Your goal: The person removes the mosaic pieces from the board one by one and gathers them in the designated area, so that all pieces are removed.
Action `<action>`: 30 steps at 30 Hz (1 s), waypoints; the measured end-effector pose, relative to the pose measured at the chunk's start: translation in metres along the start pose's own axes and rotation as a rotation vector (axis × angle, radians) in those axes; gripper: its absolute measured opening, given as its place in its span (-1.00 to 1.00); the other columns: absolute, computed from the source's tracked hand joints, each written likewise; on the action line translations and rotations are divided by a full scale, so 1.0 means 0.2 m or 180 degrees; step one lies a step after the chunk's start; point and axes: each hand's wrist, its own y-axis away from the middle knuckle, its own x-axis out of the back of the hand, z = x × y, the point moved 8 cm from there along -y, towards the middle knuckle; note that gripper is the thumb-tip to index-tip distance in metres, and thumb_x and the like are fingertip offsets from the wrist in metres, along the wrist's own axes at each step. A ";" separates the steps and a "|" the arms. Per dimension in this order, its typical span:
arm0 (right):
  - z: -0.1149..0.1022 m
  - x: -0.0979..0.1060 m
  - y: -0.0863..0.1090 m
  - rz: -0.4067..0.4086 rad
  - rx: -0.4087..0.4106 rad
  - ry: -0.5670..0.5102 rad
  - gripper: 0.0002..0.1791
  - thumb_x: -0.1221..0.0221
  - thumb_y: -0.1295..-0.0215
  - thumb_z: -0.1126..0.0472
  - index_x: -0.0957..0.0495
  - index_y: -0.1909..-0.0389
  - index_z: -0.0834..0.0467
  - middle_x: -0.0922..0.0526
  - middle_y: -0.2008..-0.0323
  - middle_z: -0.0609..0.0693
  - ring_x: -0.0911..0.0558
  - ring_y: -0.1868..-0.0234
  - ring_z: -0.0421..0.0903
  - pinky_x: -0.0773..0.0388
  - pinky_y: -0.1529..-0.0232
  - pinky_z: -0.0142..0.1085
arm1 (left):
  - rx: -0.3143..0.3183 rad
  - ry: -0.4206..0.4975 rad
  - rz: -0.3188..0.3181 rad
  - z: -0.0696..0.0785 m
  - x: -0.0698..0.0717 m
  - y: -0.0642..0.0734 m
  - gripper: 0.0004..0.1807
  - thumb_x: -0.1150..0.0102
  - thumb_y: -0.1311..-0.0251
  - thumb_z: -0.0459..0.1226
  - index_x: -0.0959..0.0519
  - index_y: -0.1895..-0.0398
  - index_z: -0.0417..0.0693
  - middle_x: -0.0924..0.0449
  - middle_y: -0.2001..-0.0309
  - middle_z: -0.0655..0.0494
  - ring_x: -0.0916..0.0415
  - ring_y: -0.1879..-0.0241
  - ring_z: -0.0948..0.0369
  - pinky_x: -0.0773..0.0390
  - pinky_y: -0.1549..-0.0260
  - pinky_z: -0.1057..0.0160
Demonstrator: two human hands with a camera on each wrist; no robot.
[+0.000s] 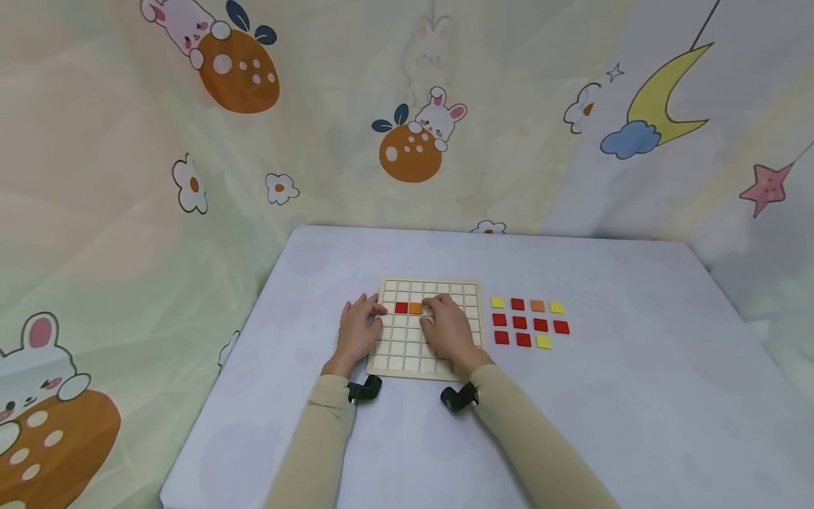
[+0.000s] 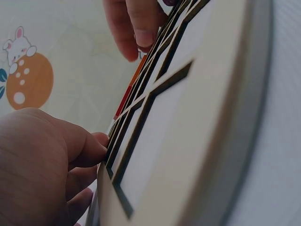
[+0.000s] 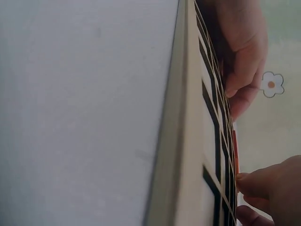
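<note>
A pale wooden grid board (image 1: 397, 351) lies flat on the table. A red tile (image 1: 401, 308) and an orange tile (image 1: 415, 308) sit side by side in one of its upper rows. My left hand (image 1: 357, 331) rests its fingertips on the board's left edge, as the left wrist view also shows. Over the board's right half, my right hand (image 1: 450, 329) has bent fingers, their tips at the right end of the orange tile. In the right wrist view a fingertip (image 3: 241, 177) meets that tile. Whether another tile is under those fingers is hidden.
Several loose red tiles (image 1: 519, 322), yellow tiles (image 1: 543, 342) and an orange tile (image 1: 537, 306) lie in rows right of the board. Both wrists carry black cameras (image 1: 365, 388). A cartoon-print cloth (image 1: 331, 141) hangs behind the white-covered table (image 1: 636, 396).
</note>
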 end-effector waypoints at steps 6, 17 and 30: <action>-0.01 -0.03 -0.04 0.0047 0.0004 0.0287 -0.58 -0.25 -0.29 0.07 -0.59 -0.15 0.09 -0.53 0.05 0.07 -0.56 0.09 0.01 -0.49 0.05 -0.06 | -0.0001 -0.0029 -0.0017 -0.01 -0.01 0.00 -0.81 -0.03 -0.23 -0.38 -0.63 0.23 -0.01 -0.36 -0.37 -0.02 -0.08 -0.47 0.03 0.28 -0.49 0.03; -0.01 -0.04 -0.07 0.0049 -0.0119 0.0271 -0.66 -0.28 -0.27 0.03 -0.64 -0.04 0.00 -0.55 0.06 0.02 -0.55 0.07 -0.01 -0.46 0.07 -0.06 | 0.0026 -0.0020 0.0008 0.00 0.01 0.00 -0.81 -0.03 -0.23 -0.38 -0.63 0.22 0.00 -0.36 -0.37 -0.01 -0.08 -0.47 0.03 0.27 -0.49 0.02; -0.02 -0.05 -0.09 -0.0096 -0.0070 -0.0193 -0.73 -0.28 -0.26 0.21 -0.57 0.03 0.11 -0.53 0.11 -0.01 -0.55 0.12 -0.07 -0.57 0.06 -0.21 | 0.0019 -0.0026 0.0007 0.00 0.00 0.00 -0.80 -0.04 -0.22 -0.39 -0.63 0.22 0.00 -0.36 -0.37 -0.01 -0.08 -0.47 0.01 0.27 -0.49 0.01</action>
